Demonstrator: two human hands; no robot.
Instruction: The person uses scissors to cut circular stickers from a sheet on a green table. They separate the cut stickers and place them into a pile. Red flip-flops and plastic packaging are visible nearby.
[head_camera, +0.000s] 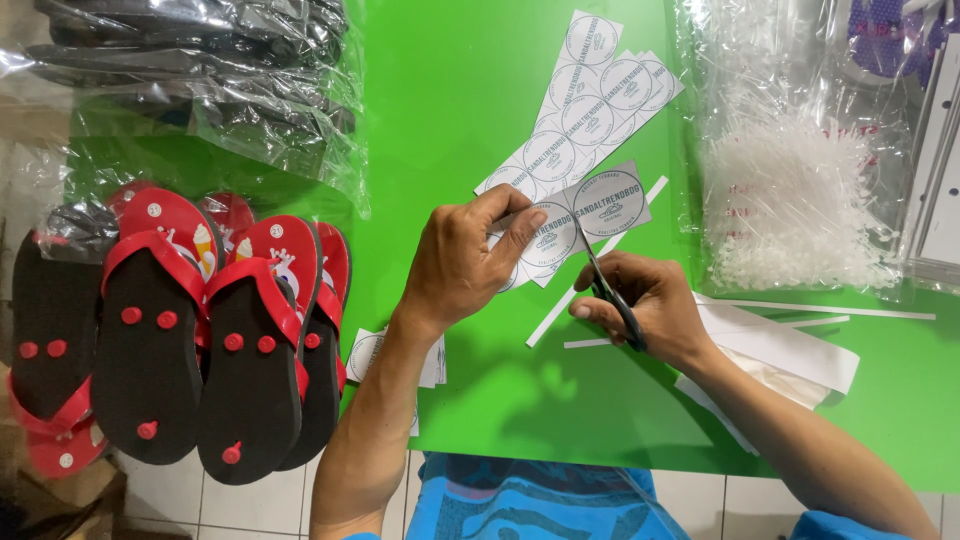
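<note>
Blue patterned cloth (530, 500) lay closest to us at the bottom edge, just under our forearms. Above it, our left hand (465, 262) pinched a grey sheet of round labels (590, 208) between thumb and fingers, holding it lifted off the green table (450, 100). Our right hand (650, 305) was clenched through the handles of black scissors (607, 285), whose blades pointed up into the lower edge of that sheet, right beside the left fingertips (whether the blades were parted we could not tell).

Just beyond the pinch, more sheets of the same round labels (590, 95) fanned out flat on the table. Thin white paper strips (600, 260) lay under and beside the scissor hand, and a wider white paper offcut (790, 350) rested by our right wrist. Past that hand sat a clear bag of white plastic fasteners (790, 190).

On the far side of the left forearm, a few cut labels (368, 350) lay at the table's edge. Further out that way stood a row of red and black flip-flops (200, 340), soles up, with bagged dark sandals (200, 70) beyond them.
</note>
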